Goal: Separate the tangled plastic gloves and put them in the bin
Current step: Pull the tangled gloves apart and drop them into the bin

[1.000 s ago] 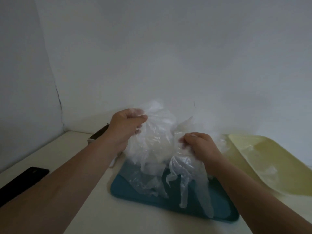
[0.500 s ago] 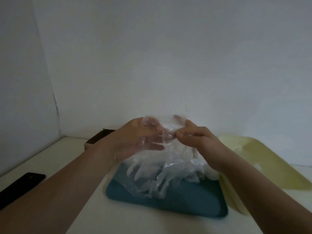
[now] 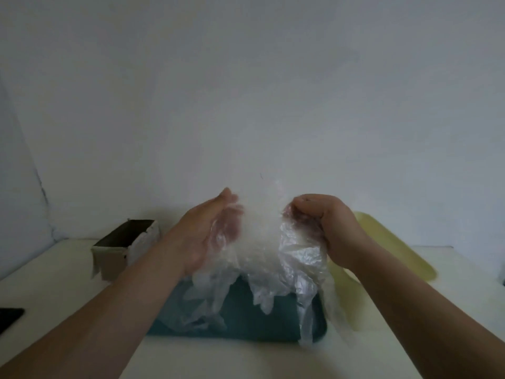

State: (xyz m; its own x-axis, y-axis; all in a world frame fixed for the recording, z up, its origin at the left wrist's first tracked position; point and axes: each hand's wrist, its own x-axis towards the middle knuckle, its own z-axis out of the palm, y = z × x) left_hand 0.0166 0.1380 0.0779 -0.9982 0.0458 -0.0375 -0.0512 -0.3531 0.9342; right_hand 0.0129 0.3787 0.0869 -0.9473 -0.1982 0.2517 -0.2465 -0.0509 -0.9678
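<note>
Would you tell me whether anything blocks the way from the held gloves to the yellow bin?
Nothing visible does. The gloves hang over the teal tray, and the yellow bin lies open just right of it, past the right hand.

You are working in dim, flat light with a cold grey-blue cast; the wall [image 3: 246,77] is palest behind the gloves [image 3: 300,255] and darkens toward the left corner and the top; nothing casts a hard shadow on the desk [image 3: 54,296], so the light is diffuse and its source cannot be told; the thin plastic washes out against the wall, with a faint sheen on its right folds; your left hand [image 3: 210,231] is smeared at the fingertips; the whole frame is soft; the wide lens stretches the bottom corners.
</note>
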